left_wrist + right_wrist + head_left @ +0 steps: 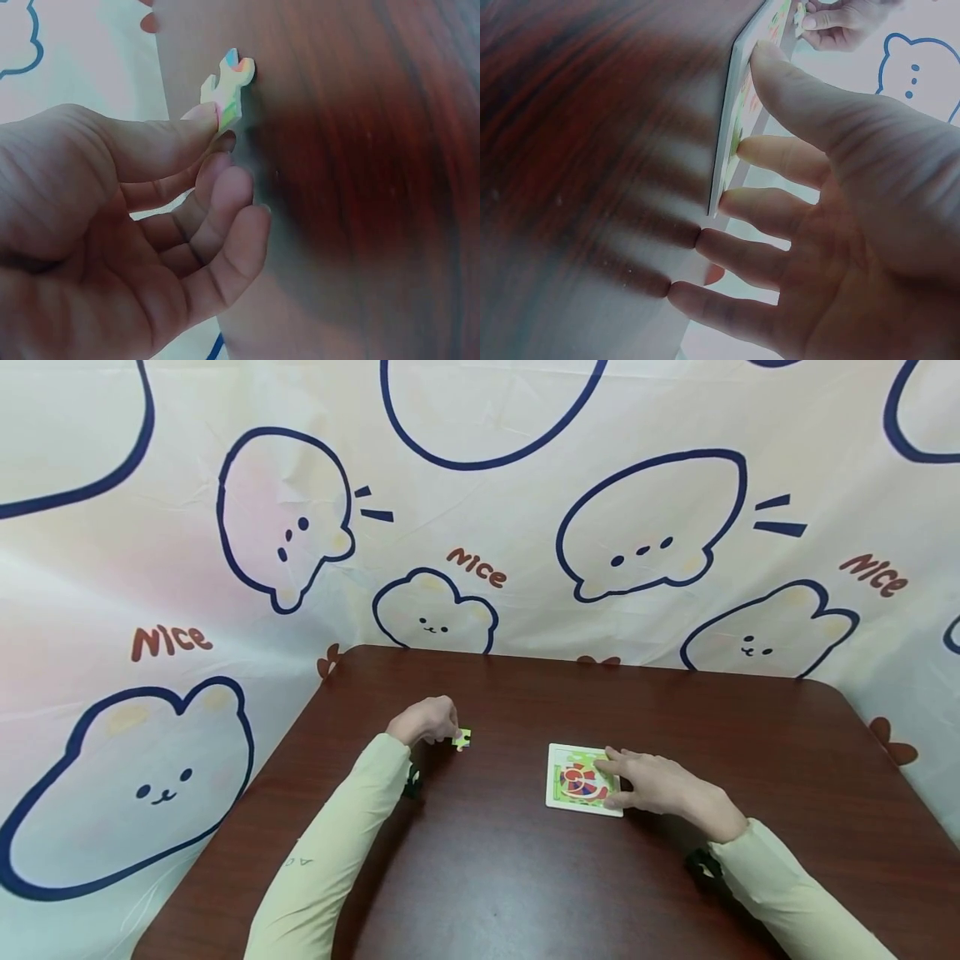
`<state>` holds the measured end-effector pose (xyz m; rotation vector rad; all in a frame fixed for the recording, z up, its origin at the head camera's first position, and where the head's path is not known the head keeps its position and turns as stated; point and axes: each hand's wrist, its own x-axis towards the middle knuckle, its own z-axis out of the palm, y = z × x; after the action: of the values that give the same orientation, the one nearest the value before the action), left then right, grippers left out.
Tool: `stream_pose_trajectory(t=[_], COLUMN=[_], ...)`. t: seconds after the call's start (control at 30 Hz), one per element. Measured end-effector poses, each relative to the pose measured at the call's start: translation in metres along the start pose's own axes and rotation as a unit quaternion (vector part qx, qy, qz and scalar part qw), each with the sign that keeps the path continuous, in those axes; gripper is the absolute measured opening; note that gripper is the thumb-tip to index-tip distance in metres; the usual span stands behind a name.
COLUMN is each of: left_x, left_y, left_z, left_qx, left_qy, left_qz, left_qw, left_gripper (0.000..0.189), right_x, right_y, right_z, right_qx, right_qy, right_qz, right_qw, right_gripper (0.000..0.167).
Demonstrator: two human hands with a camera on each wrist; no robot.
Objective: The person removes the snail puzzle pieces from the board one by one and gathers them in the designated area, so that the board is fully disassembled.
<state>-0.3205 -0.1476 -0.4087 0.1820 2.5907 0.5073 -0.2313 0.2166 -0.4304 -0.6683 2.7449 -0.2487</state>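
Between thumb and index finger, my left hand (427, 721) pinches a small jigsaw piece (462, 739), mostly light green with bits of colour. In the left wrist view the piece (227, 94) stands out past the thumb tip, and the other fingers curl loosely below it. To the right lies a white-framed puzzle board (555, 777) with a green picture and a red, multicoloured spiral. My right hand (656, 782) rests on the board's right side, its thumb and fingertips touching the surface and edge. In the right wrist view its fingers (772, 161) are spread and fairly straight.
Both hands are over a dark brown wooden table (480, 877). A pale cloth (525, 527) with cartoon bear outlines hangs behind and along the sides of the table. Dark bands sit at both wrists.
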Motion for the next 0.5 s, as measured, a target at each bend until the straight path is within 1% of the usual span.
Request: stream_pose_trajectory(t=[0.1, 0.23, 0.33, 0.43, 0.5], left_x=[0.001, 0.0044, 0.0066, 0.0063, 0.0047], left_y=[0.0009, 0.0043, 0.0063, 0.0064, 0.0059], left_z=[0.001, 0.003, 0.0043, 0.0061, 0.0072], left_qx=[0.003, 0.028, 0.035, 0.017, 0.007], left_qy=[0.0, 0.011, 0.017, 0.015, 0.018], left_qz=[-0.009, -0.011, -0.017, -0.02, -0.017], left_qw=[1.0, 0.9995, 0.9991, 0.9995, 0.9997], left_gripper=[0.014, 0.019, 0.023, 0.021, 0.018], right_x=[-0.0016, -0.0035, -0.004, -0.0042, -0.0041], right_y=[0.0009, 0.0017, 0.002, 0.0025, 0.0024], right_z=[0.0006, 0.0004, 0.0002, 0.0, -0.0005], right_qx=[-0.004, -0.002, 0.001, -0.002, -0.003], right_qy=[0.002, 0.007, 0.009, 0.006, 0.005], right_qz=[0.0, -0.001, -0.001, 0.0, 0.0], right_qw=[1.0, 1.0, 1.0, 1.0, 1.0], right_gripper=[0.068, 0.068, 0.068, 0.069, 0.069])
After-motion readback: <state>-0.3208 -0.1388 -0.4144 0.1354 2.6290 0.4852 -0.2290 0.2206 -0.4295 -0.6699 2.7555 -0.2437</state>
